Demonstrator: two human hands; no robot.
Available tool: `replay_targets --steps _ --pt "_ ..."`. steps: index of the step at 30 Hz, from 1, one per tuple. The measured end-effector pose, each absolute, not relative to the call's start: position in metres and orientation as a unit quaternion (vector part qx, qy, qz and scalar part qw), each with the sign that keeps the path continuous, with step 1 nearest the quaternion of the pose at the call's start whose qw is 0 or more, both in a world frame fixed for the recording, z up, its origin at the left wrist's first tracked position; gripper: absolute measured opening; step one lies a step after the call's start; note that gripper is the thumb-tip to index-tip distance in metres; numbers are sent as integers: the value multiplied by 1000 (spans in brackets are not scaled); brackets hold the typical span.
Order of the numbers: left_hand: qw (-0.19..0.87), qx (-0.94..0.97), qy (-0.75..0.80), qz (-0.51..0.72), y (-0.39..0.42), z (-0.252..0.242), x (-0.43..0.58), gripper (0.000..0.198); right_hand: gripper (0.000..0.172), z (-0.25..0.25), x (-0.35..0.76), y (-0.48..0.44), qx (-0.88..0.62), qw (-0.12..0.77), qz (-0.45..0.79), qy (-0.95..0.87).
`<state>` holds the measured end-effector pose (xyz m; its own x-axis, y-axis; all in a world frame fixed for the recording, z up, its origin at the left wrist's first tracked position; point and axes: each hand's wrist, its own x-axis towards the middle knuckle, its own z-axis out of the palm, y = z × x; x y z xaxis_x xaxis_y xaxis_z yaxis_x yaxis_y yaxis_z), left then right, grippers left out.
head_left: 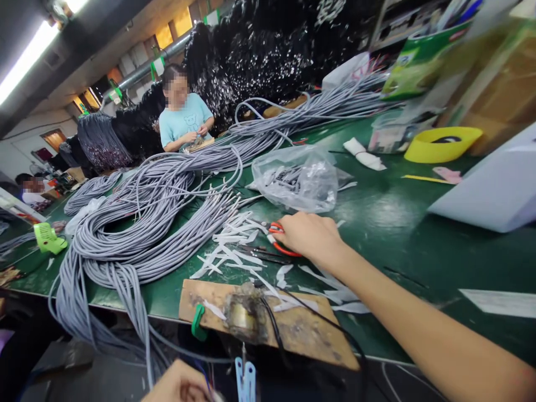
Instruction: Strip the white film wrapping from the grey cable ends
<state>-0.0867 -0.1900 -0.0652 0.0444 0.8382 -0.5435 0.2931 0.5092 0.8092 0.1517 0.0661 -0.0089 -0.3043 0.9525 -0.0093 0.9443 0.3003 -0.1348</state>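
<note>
My right hand (pixel 309 237) is closed around the orange handles of a pair of scissors (pixel 285 247) lying on the green table. Dark-handled tools (pixel 268 255) and scattered white strips (pixel 228 245) lie beside the scissors. At the bottom edge my left hand (pixel 182 382) has its fingers curled around thin coloured wires (pixel 207 377), partly cut off by the frame. A grey cable (pixel 188 353) runs close above that hand towards a light-blue clothespin (pixel 245 379). The clothespin hangs below a scorched wooden board (pixel 301 329), which carries a metal block (pixel 243 318).
A large bundle of grey cables (pixel 138 212) covers the table's left and middle. Behind the scissors sits a clear plastic bag (pixel 297 178) of small parts. A yellow ring-shaped holder (pixel 443 145) and a white box (pixel 494 184) stand right. Across the table sits a person (pixel 186 120).
</note>
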Motion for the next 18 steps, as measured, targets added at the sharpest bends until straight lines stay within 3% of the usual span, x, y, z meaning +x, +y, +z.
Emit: replay_targets --steps 4,7,10,13,18 --pt "408 571 709 -69 -191 -132 -96 13 25 -9 157 72 -568 63 62 -818" --pt "458 625 623 -105 -184 -113 -95 12 24 -10 149 69 -508 88 81 -853" --pt "462 702 542 -31 -169 -43 -92 22 19 -19 133 63 -460 93 106 -877" --pt "331 726 596 90 -128 15 -86 23 18 -31 123 59 -442 86 118 -885" --pt "98 684 683 236 -22 5 -77 12 25 -33 126 56 -439 84 122 -886"
